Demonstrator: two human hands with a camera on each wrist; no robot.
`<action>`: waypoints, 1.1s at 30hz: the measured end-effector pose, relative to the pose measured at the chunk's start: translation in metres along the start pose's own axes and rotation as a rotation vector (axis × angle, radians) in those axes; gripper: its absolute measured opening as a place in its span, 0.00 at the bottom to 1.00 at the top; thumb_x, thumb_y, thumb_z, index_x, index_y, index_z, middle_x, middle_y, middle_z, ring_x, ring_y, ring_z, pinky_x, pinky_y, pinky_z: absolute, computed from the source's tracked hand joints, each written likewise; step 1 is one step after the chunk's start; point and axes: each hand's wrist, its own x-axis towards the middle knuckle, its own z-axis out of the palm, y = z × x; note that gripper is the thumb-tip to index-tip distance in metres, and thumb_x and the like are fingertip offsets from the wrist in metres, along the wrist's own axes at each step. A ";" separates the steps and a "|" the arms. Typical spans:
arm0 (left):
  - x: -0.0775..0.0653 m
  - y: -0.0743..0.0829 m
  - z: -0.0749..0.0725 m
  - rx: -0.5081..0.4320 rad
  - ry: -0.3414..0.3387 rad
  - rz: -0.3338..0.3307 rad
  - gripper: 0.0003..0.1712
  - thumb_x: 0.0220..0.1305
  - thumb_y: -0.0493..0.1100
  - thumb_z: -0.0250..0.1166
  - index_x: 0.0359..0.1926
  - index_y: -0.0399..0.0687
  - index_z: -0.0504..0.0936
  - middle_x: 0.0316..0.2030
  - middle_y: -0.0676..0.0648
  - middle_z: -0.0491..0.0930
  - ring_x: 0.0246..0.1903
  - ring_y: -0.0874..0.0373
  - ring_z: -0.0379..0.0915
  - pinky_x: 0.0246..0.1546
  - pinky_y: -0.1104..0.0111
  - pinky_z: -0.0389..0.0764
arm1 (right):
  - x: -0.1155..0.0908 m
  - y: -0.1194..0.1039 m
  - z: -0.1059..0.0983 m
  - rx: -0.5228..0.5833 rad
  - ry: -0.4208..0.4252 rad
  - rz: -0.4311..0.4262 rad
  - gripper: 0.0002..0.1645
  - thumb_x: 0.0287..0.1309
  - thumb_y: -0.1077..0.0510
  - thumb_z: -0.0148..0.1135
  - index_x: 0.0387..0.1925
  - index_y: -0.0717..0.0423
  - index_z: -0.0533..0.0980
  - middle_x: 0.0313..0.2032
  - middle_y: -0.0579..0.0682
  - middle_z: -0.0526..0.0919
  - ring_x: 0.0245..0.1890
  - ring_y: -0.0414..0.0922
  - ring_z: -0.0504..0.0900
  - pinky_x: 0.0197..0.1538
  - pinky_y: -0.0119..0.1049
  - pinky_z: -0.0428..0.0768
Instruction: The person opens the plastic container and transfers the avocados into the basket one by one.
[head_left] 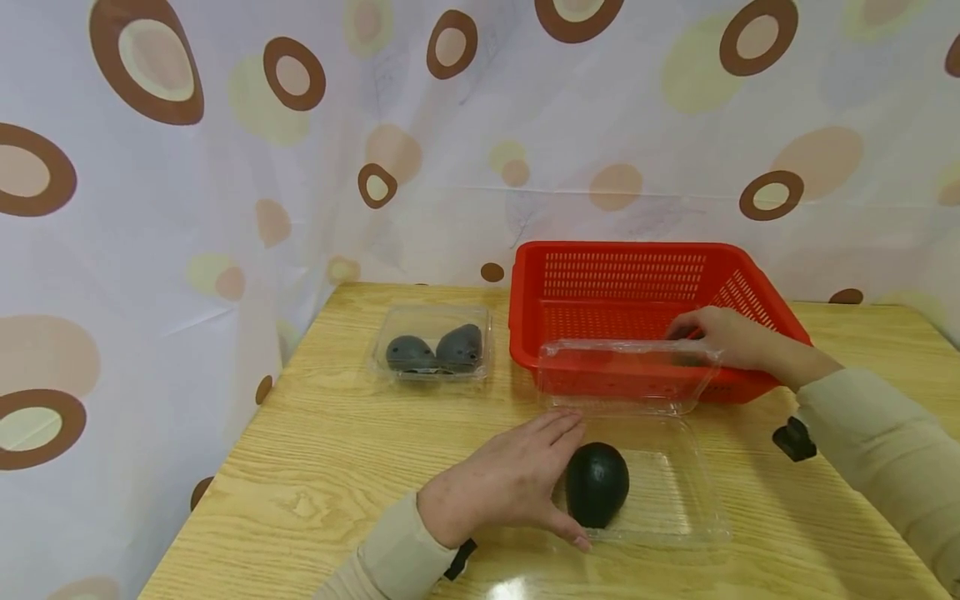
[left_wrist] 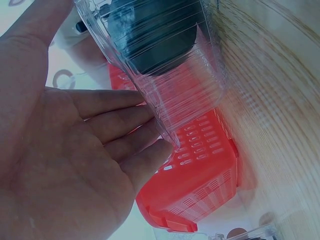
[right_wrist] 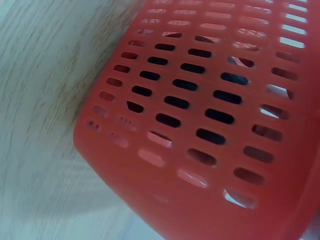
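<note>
A clear plastic clamshell box lies on the table with its lid raised against the front of a red basket. One dark avocado sits at the left side of the box. Beside it my left hand rests at the box's left edge, fingers extended, palm empty; fingertips touch the plastic in the left wrist view. My right hand reaches into the basket's right part, fingers curled round a dark avocado, mostly hidden and seen through the basket's slots in the right wrist view.
A second clamshell box, closed with two avocados inside, stands left of the basket. A patterned cloth hangs behind the wooden table.
</note>
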 end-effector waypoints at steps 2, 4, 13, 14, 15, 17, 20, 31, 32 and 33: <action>0.000 0.000 0.000 0.000 0.001 -0.001 0.68 0.45 0.78 0.67 0.77 0.43 0.55 0.77 0.46 0.54 0.77 0.55 0.48 0.76 0.66 0.54 | -0.002 -0.001 -0.002 -0.011 0.024 0.014 0.17 0.60 0.55 0.66 0.48 0.59 0.82 0.43 0.53 0.87 0.44 0.51 0.82 0.56 0.61 0.78; 0.000 0.000 0.000 0.000 0.002 0.001 0.68 0.45 0.78 0.67 0.77 0.43 0.55 0.77 0.46 0.54 0.77 0.55 0.48 0.76 0.66 0.54 | -0.006 -0.002 -0.004 -0.018 0.045 0.032 0.17 0.61 0.55 0.66 0.49 0.60 0.82 0.43 0.55 0.87 0.45 0.53 0.81 0.56 0.63 0.77; -0.001 0.000 0.001 -0.003 0.010 0.011 0.68 0.46 0.78 0.67 0.77 0.43 0.55 0.77 0.46 0.54 0.77 0.55 0.49 0.76 0.66 0.55 | -0.025 -0.005 -0.008 -0.067 0.163 0.056 0.12 0.64 0.58 0.61 0.46 0.59 0.82 0.41 0.54 0.87 0.39 0.49 0.82 0.45 0.50 0.81; 0.000 0.000 0.001 -0.005 0.014 0.014 0.67 0.46 0.78 0.67 0.77 0.44 0.55 0.77 0.46 0.54 0.77 0.55 0.49 0.76 0.66 0.55 | -0.027 -0.006 -0.007 -0.076 0.186 0.051 0.12 0.64 0.58 0.61 0.45 0.59 0.82 0.40 0.54 0.87 0.39 0.50 0.82 0.45 0.51 0.81; -0.001 0.000 0.001 -0.011 0.018 0.015 0.67 0.46 0.78 0.67 0.77 0.44 0.55 0.77 0.46 0.54 0.77 0.56 0.49 0.76 0.66 0.55 | -0.029 -0.006 -0.007 -0.085 0.210 0.045 0.11 0.64 0.58 0.61 0.45 0.58 0.82 0.39 0.54 0.87 0.39 0.50 0.83 0.45 0.52 0.81; 0.000 -0.001 0.001 -0.021 0.029 0.019 0.67 0.46 0.77 0.68 0.77 0.45 0.55 0.77 0.47 0.55 0.77 0.56 0.49 0.76 0.66 0.56 | -0.033 -0.008 -0.007 -0.100 0.253 0.037 0.10 0.64 0.58 0.61 0.43 0.58 0.82 0.39 0.54 0.87 0.40 0.52 0.83 0.46 0.54 0.81; 0.000 -0.001 0.002 -0.023 0.039 0.023 0.67 0.45 0.77 0.68 0.77 0.47 0.55 0.76 0.47 0.56 0.76 0.55 0.50 0.76 0.65 0.56 | -0.040 -0.010 -0.007 -0.095 0.290 0.024 0.10 0.64 0.58 0.61 0.43 0.60 0.82 0.40 0.56 0.87 0.41 0.54 0.83 0.47 0.58 0.81; -0.001 -0.002 0.002 -0.034 0.043 0.030 0.65 0.46 0.76 0.67 0.77 0.49 0.54 0.77 0.45 0.55 0.77 0.53 0.49 0.75 0.63 0.57 | -0.069 -0.019 -0.005 -0.096 0.400 0.008 0.13 0.64 0.58 0.62 0.47 0.61 0.80 0.43 0.57 0.86 0.38 0.51 0.81 0.38 0.43 0.79; -0.001 -0.002 0.002 -0.035 0.042 0.032 0.64 0.47 0.76 0.67 0.77 0.49 0.54 0.77 0.44 0.54 0.77 0.52 0.49 0.76 0.63 0.57 | -0.072 -0.020 -0.004 -0.097 0.409 0.008 0.13 0.64 0.58 0.62 0.47 0.61 0.80 0.43 0.57 0.86 0.38 0.51 0.81 0.37 0.42 0.78; -0.001 -0.001 0.002 -0.036 0.039 0.033 0.64 0.47 0.75 0.67 0.77 0.50 0.54 0.77 0.44 0.54 0.77 0.52 0.48 0.76 0.63 0.57 | -0.075 -0.021 -0.004 -0.097 0.419 0.010 0.13 0.64 0.59 0.62 0.47 0.61 0.80 0.43 0.57 0.85 0.38 0.51 0.80 0.36 0.40 0.78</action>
